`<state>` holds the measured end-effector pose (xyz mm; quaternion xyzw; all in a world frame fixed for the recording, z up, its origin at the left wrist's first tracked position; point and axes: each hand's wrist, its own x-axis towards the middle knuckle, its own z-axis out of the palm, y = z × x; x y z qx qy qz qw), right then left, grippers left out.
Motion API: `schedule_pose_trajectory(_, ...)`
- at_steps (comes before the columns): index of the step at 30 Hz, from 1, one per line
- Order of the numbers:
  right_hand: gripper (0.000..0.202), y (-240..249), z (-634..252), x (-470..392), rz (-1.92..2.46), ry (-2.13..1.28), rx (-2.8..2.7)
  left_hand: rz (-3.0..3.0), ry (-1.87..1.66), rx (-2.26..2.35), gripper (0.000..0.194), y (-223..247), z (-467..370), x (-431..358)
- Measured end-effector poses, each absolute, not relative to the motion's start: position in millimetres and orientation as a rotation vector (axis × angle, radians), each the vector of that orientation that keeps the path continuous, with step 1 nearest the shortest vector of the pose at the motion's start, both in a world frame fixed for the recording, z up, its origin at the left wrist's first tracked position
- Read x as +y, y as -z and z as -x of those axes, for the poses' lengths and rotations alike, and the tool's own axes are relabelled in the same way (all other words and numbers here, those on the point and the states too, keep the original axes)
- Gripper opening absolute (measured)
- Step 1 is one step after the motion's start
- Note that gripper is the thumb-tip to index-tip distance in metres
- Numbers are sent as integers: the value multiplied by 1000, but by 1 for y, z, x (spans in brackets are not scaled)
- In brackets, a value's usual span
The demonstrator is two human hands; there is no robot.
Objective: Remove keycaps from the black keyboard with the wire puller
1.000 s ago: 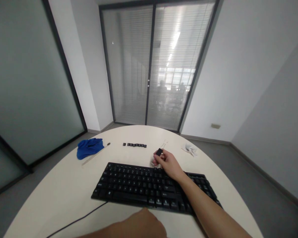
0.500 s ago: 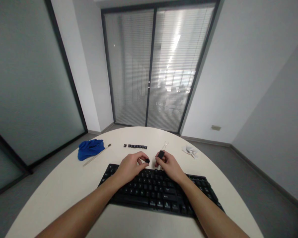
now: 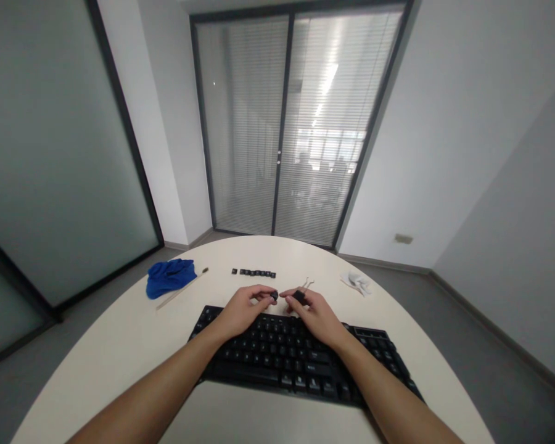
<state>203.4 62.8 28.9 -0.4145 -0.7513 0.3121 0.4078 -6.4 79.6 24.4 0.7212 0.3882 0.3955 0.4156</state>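
Note:
A black keyboard (image 3: 277, 357) lies across the table under my forearms. Above its back edge, my left hand (image 3: 246, 311) pinches a small black keycap (image 3: 274, 295) between thumb and fingertips. My right hand (image 3: 317, 313) is closed around the black handle of a keycap puller (image 3: 299, 296), whose thin wire prongs point away from me. The fingertips of both hands are close together, with a small gap between them. Beyond my left hand sits a row of several loose keycaps (image 3: 258, 273), with one single keycap (image 3: 234, 271) slightly apart at its left.
To the left lie a blue cloth (image 3: 171, 277) and a thin brush (image 3: 182, 288) with a dark tip. A crumpled white cloth or tissue (image 3: 356, 283) is at the right. The round pale table (image 3: 120, 364) curves away towards glass doors with blinds (image 3: 282, 135).
My right hand has tipped the keycap puller lower, and its fingers have come nearer to my left hand. The left hand has turned the keycap slightly.

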Motion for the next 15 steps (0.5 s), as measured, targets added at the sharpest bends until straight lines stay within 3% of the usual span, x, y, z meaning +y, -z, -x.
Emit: schedule_pose_trajectory(15, 28, -30, -203, 59, 948, -538, -2026, -1746, -902, 867, 31, -25, 6, 78)
